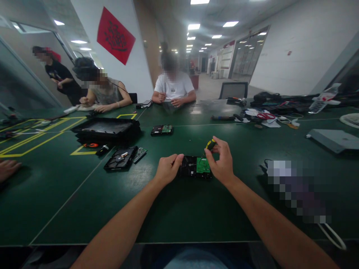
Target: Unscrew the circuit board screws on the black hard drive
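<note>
A black hard drive (188,170) with a green circuit board (203,165) at its right end lies flat on the green table (179,209). My left hand (169,169) grips the drive's left end, thumb along its upper corner. Between the thumb and fingers of my right hand (221,158) is a yellow and black screwdriver (209,145), tilted over the circuit board. Its tip is too small to make out clearly against the board.
Left of my hands lie an opened drive case (120,158), a loose board (140,154) and black trays (108,127). Another drive (162,130) lies beyond. Several people are nearby; a person's hand (9,168) rests at far left. A bottle (325,98) stands tilted at right.
</note>
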Demonstrator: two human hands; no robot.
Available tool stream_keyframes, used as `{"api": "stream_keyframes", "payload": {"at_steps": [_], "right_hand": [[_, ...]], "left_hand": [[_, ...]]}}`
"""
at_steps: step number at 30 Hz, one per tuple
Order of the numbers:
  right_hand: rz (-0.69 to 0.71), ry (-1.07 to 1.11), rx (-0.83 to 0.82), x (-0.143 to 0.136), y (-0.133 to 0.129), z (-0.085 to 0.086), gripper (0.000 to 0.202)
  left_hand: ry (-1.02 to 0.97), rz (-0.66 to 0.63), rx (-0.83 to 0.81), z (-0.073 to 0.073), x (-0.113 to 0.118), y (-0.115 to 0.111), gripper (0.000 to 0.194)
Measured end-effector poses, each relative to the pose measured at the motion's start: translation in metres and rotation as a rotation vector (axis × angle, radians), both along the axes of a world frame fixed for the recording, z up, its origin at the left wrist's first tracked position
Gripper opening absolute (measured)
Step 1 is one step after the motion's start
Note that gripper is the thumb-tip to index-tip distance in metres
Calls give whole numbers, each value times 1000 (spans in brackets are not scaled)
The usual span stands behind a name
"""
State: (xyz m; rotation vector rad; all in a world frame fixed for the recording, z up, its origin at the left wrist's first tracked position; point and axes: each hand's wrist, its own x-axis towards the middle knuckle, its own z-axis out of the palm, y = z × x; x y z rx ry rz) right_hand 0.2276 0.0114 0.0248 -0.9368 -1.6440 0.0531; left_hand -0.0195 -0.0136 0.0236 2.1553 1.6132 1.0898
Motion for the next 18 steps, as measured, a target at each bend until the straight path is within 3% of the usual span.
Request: {"api": "stream_keyframes", "payload": {"at_steps": [7,11,18], "right_hand": [[33,6,-1,-2,-2,3,55],[-21,-16,28,0,-2,4,56],[48,-1,-9,0,-3,3,53]], "left_hand": [[33,-252,140,4,5,-3,25],[139,-381,122,-3,3,1,45],[209,-448,71,-8,1,2,64]]}}
